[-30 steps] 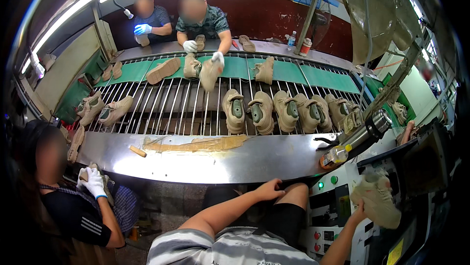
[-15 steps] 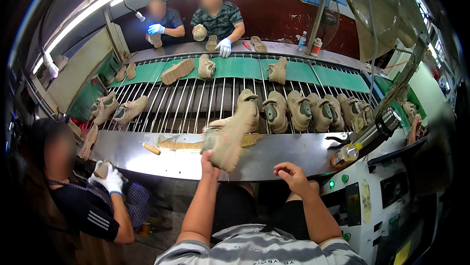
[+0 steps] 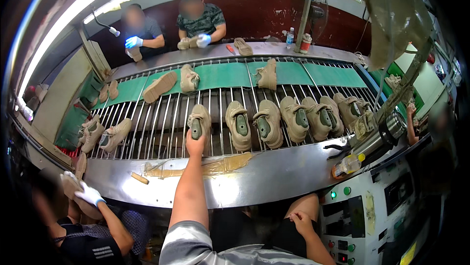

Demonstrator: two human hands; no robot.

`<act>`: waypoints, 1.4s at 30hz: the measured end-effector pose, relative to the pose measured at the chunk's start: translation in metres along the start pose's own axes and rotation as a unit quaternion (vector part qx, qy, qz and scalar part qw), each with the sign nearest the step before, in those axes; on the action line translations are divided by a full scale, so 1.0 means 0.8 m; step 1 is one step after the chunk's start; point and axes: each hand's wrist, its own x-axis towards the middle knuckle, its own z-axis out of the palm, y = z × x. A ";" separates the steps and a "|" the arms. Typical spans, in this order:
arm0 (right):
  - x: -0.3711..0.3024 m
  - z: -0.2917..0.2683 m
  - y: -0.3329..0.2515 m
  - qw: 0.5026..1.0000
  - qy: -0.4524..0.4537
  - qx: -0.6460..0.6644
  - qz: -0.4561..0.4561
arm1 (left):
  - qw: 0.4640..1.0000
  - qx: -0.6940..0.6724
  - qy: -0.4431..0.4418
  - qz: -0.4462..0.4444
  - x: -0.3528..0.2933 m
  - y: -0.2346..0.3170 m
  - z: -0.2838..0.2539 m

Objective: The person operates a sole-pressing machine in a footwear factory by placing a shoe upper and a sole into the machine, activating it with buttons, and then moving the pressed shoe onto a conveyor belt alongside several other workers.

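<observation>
My left hand [image 3: 195,144] is closed on the heel of a beige lace-up sneaker [image 3: 199,118], which has a green shoe last inside its opening. The sneaker stands toe-away on the bars of the conveyor [image 3: 218,103]. To its right, another beige sneaker [image 3: 238,127] with a green last stands apart from it, in a row of several like it. My right hand [image 3: 300,220] is low by my right thigh, its fingers curled in, with nothing visible in them.
A metal ledge [image 3: 274,172] runs along the near side, with a wooden-handled tool [image 3: 140,178], black pliers [image 3: 338,148], a drink bottle [image 3: 348,165] and a steel thermos [image 3: 382,133]. Co-workers handle shoes across the conveyor and at left. A control panel [image 3: 362,216] stands at right.
My left hand has carried the sneaker from above the ledge onto the conveyor bars, left of the row. My right hand has dropped to my thigh. The view has shifted.
</observation>
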 end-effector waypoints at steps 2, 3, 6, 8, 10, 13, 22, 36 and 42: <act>-0.005 -0.014 0.013 0.996 0.073 0.041 0.019 | 0.996 0.082 -0.003 0.038 -0.012 -0.013 0.011; -0.008 -0.021 0.019 0.992 0.108 0.060 0.028 | 0.997 0.072 -0.009 0.034 -0.011 -0.019 0.011; -0.001 -0.031 0.026 0.985 0.107 0.126 0.051 | 0.994 0.089 -0.020 0.059 -0.008 -0.018 0.009; 0.011 -0.026 0.026 0.990 0.105 0.096 0.025 | 0.983 0.126 0.030 0.130 -0.029 0.014 0.013; 0.038 -0.024 0.030 0.995 0.084 0.010 -0.050 | 0.956 0.130 0.133 0.228 -0.074 0.042 0.036; 0.107 -0.002 -0.014 0.984 0.025 0.150 -0.089 | 0.934 0.030 -0.039 0.354 -0.119 0.071 0.072; 0.427 -0.002 -0.229 0.920 -0.080 0.377 -0.075 | 0.993 -0.105 0.000 0.060 -0.077 -0.004 0.180; 0.940 0.071 -0.282 0.988 0.089 0.102 -0.074 | 0.984 -0.151 -0.089 -0.045 -0.061 0.006 0.187; 0.993 0.074 -0.241 0.979 0.111 0.076 -0.154 | 0.980 -0.145 -0.116 -0.066 -0.059 0.002 0.187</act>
